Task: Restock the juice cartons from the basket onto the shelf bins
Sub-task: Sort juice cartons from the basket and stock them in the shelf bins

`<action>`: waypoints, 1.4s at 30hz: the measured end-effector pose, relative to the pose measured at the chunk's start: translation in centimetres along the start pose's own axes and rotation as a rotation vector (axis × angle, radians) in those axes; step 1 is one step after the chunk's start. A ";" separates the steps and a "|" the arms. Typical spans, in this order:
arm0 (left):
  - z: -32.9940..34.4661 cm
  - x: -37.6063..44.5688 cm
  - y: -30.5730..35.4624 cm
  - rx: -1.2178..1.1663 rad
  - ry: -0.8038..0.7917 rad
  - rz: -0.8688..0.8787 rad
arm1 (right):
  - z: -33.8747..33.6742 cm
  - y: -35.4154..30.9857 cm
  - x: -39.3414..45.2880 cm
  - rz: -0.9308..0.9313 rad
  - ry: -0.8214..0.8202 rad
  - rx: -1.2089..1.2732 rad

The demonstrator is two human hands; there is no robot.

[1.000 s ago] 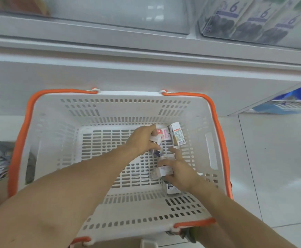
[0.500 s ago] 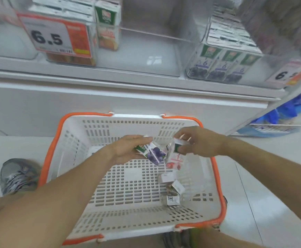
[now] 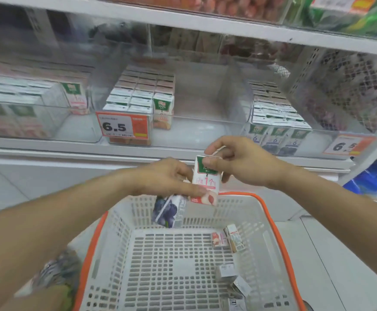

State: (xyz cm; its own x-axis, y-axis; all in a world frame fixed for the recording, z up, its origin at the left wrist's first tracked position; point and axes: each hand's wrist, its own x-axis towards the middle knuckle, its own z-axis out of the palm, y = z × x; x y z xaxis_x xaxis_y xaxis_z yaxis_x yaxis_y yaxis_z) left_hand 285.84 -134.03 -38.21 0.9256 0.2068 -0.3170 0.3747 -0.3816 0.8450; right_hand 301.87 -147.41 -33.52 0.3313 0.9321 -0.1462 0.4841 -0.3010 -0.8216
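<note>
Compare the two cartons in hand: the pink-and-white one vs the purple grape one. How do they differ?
The pink-and-white carton stands upright; the grape carton hangs tilted below it. The pink-and-white carton is pinched at its top by the right hand; the grape carton is gripped by the left hand, whose fingers also touch the other. Print: pink fruit versus dark grapes. Both are small juice cartons held above the basket.
</note>
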 end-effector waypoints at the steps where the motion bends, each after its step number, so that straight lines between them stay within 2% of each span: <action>1: -1.6 -0.9 0.7 0.085 0.026 0.001 | 0.2 -0.7 -0.1 -0.022 0.018 0.079; 5: -7.0 -5.6 2.1 0.287 0.084 -0.033 | 1.3 -2.8 0.1 -0.088 -0.001 0.227; 10: -9.8 -9.6 0.2 0.177 0.245 0.010 | 4.8 -6.9 2.2 -0.165 0.049 0.321; 14: -12.1 -11.8 -2.2 0.116 0.434 -0.040 | 7.6 -10.4 5.3 -0.303 0.136 0.225; 19: -15.7 -14.5 -5.9 -0.004 0.777 -0.242 | 9.7 -15.9 9.8 -0.434 0.283 0.056; 22: -16.8 -15.0 -7.7 -0.105 0.885 -0.302 | 10.8 -19.2 13.8 -0.528 0.365 -0.117; 24: -17.2 -14.8 -8.4 -0.142 0.917 -0.308 | 11.7 -20.5 16.9 -0.547 0.357 -0.273; 28: -17.7 -14.2 -9.4 -0.155 0.954 -0.307 | 13.4 -21.4 22.3 -0.461 0.244 -0.558; 33: -17.8 -14.0 -10.6 -0.163 0.910 -0.302 | 15.7 -22.4 26.3 -0.331 0.071 -0.809; 37: -17.8 -13.8 -11.6 -0.188 0.883 -0.329 | 16.5 -22.4 27.8 -0.246 0.020 -0.902; 42: -17.6 -14.0 -11.7 -0.261 0.895 -0.345 | 17.3 -21.5 27.9 -0.273 0.000 -0.982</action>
State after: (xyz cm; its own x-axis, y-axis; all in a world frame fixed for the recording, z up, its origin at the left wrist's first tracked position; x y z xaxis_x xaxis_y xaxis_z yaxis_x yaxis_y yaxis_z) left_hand 267.58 -116.63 -36.09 0.3459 0.9140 -0.2121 0.4926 0.0156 0.8701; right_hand 286.68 -111.50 -29.49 0.1099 0.9937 -0.0210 0.9938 -0.1101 -0.0120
